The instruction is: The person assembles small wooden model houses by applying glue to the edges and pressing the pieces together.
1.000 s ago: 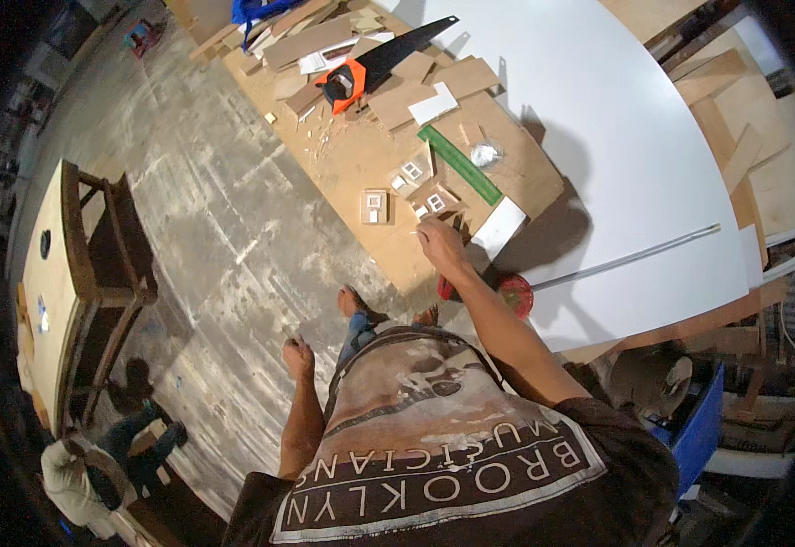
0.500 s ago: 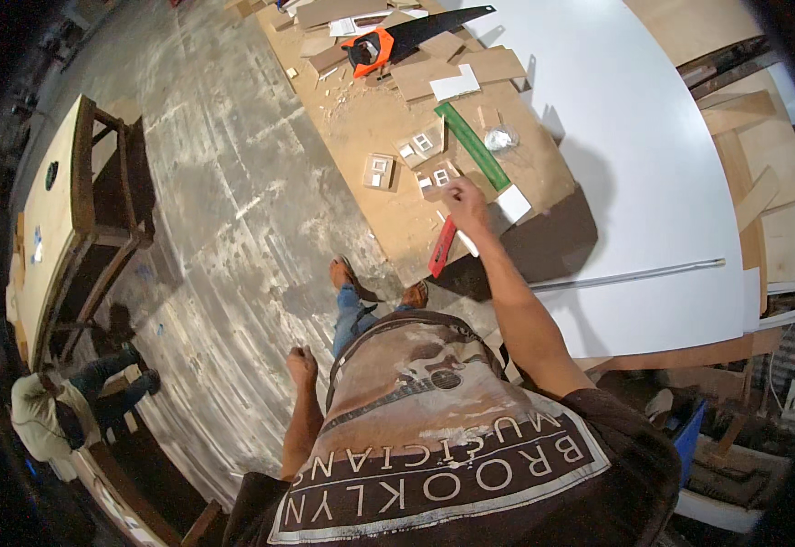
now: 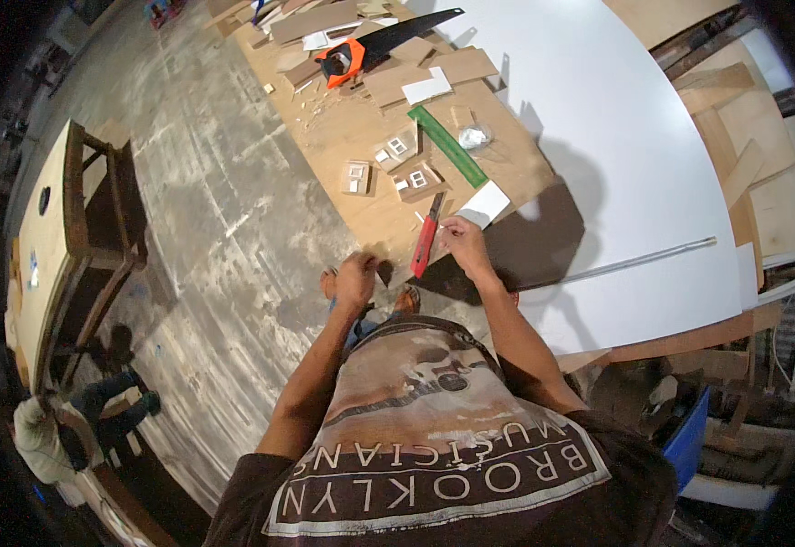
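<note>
My right hand (image 3: 467,248) is over the near end of the brown work board (image 3: 311,137), its fingers pinched together. Whatever they hold is too small to make out. Just left of those fingers lies a red utility knife (image 3: 426,242). My left hand (image 3: 357,282) is curled closed beside the board's near left edge, and its fingers hide anything inside. Beyond the knife sit three small wooden blocks with white frame-like pieces, one on the left (image 3: 357,178), one farther back (image 3: 397,149) and one nearer (image 3: 417,180). A green ruler (image 3: 449,146) and a white sheet piece (image 3: 486,204) lie right of them.
An orange-handled handsaw (image 3: 342,62) rests on wood offcuts at the far end. A crumpled clear plastic bag (image 3: 474,138) is beside the ruler. On the large white panel (image 3: 625,191) lies a metal rod (image 3: 639,262). Another person (image 3: 51,433) is at the lower left.
My left hand has risen from my side toward the board's near edge. My right hand has drawn back from the nearest block to beside the knife. The view has shifted slightly.
</note>
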`<state>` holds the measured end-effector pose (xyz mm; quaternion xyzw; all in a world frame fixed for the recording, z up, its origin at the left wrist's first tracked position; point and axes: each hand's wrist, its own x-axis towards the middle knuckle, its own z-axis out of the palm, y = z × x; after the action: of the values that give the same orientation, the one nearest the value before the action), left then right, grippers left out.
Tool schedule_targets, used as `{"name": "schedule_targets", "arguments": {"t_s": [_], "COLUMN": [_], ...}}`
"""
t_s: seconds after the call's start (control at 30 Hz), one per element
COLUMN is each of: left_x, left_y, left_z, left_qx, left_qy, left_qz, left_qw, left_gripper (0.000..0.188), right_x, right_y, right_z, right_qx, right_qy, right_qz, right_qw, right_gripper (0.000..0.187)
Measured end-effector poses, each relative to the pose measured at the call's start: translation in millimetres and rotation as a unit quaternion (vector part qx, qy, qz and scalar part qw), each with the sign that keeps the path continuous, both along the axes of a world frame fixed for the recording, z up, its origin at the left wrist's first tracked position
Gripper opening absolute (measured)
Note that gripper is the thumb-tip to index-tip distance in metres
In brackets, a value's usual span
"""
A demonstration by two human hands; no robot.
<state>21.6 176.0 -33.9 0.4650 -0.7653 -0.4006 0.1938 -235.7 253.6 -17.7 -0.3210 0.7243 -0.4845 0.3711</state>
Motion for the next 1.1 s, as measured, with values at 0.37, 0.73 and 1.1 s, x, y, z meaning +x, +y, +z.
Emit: {"name": "schedule_targets", "arguments": {"t_s": [0.37,0.73,1.1], "left_x": [-107,-41,-17], "left_y": [-15,-47,-70], "left_z": [14,20,48], "left_qx": [-0.128,0.338,0.347], "left_qy": [-0.076,0.356,0.385], "left_qz": [-0.047,0.213,0.186], "left_qw": [0.988,0.845,0.835], "left_gripper": [0.018,0.011,0.009], "right_x": [-3,26,62], "right_y": [66,13,-60], "right_z": [3,12,42], "right_qx": [-0.004,-0.003,-0.064], "right_qy": [0.004,-0.028,-0.115], "right_qz": [-0.017,0.080,0.130], "right_qw": [1.000,0.996,0.983], "right_gripper": [0.012,0.015,0.022]}}
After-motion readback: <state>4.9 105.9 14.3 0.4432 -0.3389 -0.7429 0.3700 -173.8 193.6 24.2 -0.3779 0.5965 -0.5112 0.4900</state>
